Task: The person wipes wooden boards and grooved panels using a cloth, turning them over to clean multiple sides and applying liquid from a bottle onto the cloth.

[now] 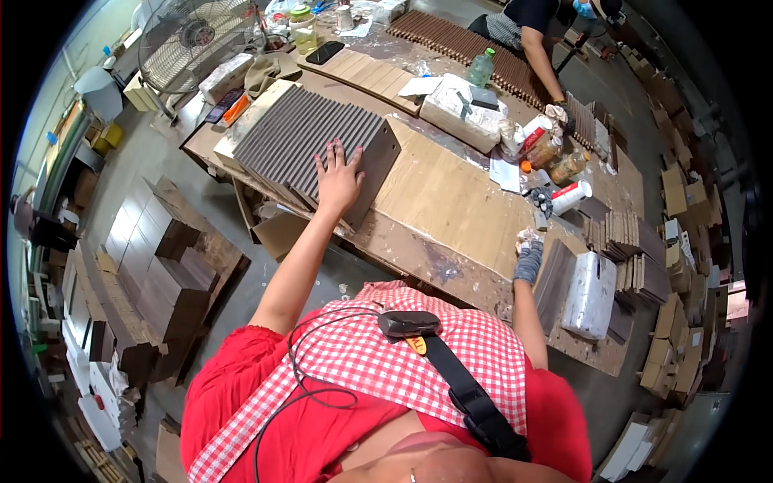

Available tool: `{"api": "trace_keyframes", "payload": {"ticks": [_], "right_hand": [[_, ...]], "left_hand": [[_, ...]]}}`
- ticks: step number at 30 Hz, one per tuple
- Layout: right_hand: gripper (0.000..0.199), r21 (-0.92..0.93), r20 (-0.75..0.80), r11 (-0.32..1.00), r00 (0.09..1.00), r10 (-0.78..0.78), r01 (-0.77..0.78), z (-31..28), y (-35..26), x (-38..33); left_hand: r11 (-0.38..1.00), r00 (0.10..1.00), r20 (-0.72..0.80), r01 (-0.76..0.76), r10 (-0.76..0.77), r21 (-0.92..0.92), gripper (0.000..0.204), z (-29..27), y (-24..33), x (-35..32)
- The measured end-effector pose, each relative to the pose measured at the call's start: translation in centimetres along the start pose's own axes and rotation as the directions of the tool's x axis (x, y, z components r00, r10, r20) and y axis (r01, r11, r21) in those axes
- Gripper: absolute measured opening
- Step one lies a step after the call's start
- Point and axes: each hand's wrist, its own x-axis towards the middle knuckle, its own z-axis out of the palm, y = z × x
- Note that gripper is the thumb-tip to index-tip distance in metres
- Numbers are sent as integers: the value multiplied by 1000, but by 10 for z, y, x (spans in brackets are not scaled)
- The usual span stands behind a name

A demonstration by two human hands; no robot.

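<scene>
My left hand [338, 179] lies with fingers spread on top of a stack of grey-brown boards [310, 133], whose edges stand in a stepped row. To the right, my right hand [528, 259] wears a grey glove and is closed around a crumpled whitish rag [528, 236], its fingers partly hidden. It is at the right end of a light wood-grain board surface [447, 197] on the worktable. Grey-brown boards [555, 278] lie close beside my right wrist.
A white wrapped block [589, 296] stands at the right, another [463, 113] at the back. Glue bottles [572, 197], a green bottle [481, 68] and a phone [324, 53] sit on the table [419, 253]. A fan [197, 36] stands far left; a co-worker [531, 40] leans in far right.
</scene>
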Motion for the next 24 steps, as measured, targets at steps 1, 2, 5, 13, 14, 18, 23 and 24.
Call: {"api": "trace_keyframes", "payload": {"ticks": [1,2,5,13,14,18,23,24], "right_hand": [[39,-451,102,881,989,-109,144,-12,38,-8],[40,-886,208,373,956,-208,275,-27,79,-18],[48,-840,307,449,949,-71,305,17,-9,-19],[49,-949,130,271,983,-133,162,15,10,-44],[48,-973,201,61,951,-234,220,26,-3,-53],[46,-663,264,691,954,-142,287,16,-30,-47],[44,-96,-58,976,978,-202,196,-19,-93,-17],[44,-52,-121,975,968,-220,215,-34,-105,11]], "left_hand": [[998,999,1,-51,51,-36,56,1,16,8],[993,994,-9,-105,105,-61,56,3,32,20],[999,999,-4,-48,48,17,58,8,-3,9],[995,995,-2,-100,100,24,58,-15,-4,11],[996,997,16,-82,82,36,59,-10,-15,8],[998,998,54,-47,45,50,59,-17,-23,0],[996,998,21,-61,59,64,58,-26,-45,-21],[997,999,17,-52,51,53,58,-29,-43,-19]]}}
